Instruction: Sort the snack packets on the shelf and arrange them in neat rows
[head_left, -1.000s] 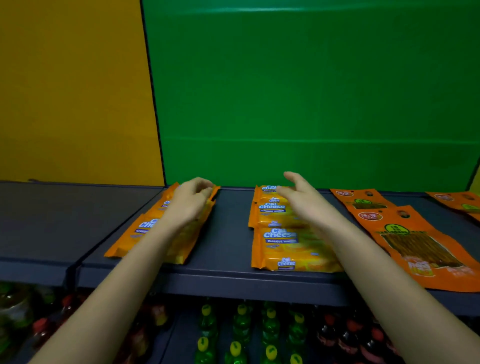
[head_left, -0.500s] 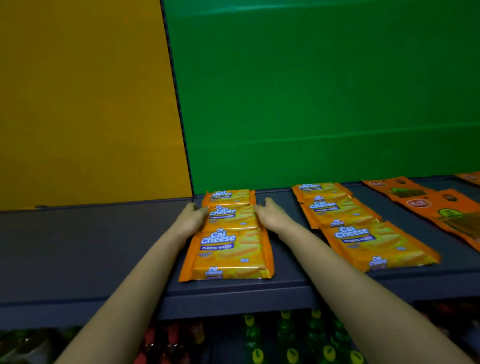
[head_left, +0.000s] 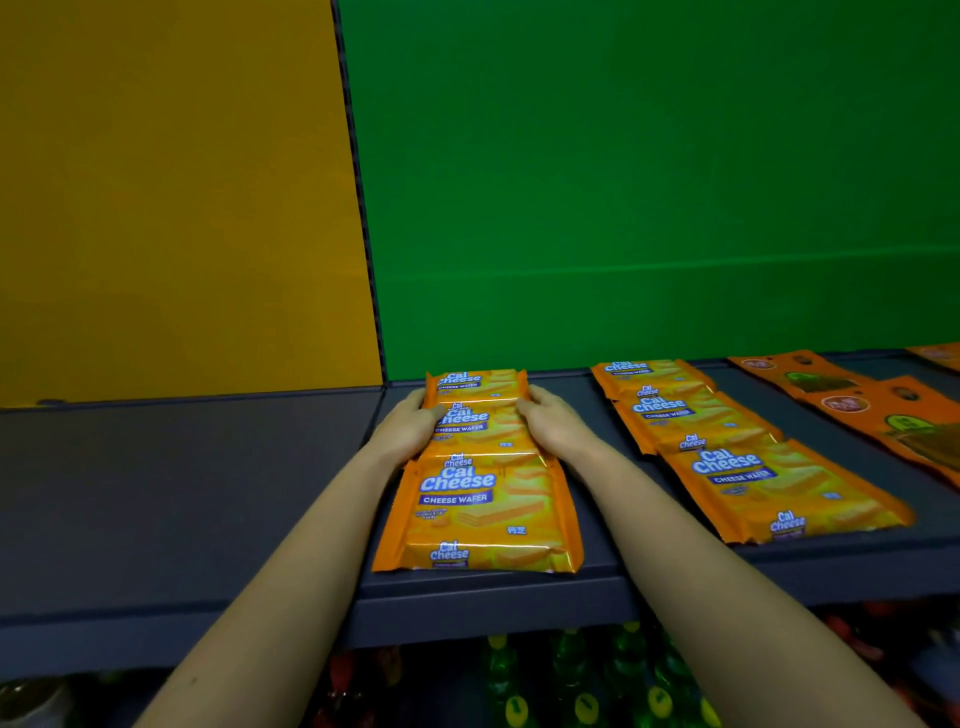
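Left grip (head_left: 408, 434) and right grip (head_left: 553, 426), unclenched with fingers extended, press opposite sides of the middle wafer packet (head_left: 475, 423) in the left row on the shelf (head_left: 208, 467)

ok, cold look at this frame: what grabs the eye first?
The vivid green back panel and the yellow-orange panel to its left fill the top half. In the centre, the left hand and right hand press either side of an overlapping row of glossy orange Cal Cheese wafer packets on the dark grey shelf. A second such row lies to its right.
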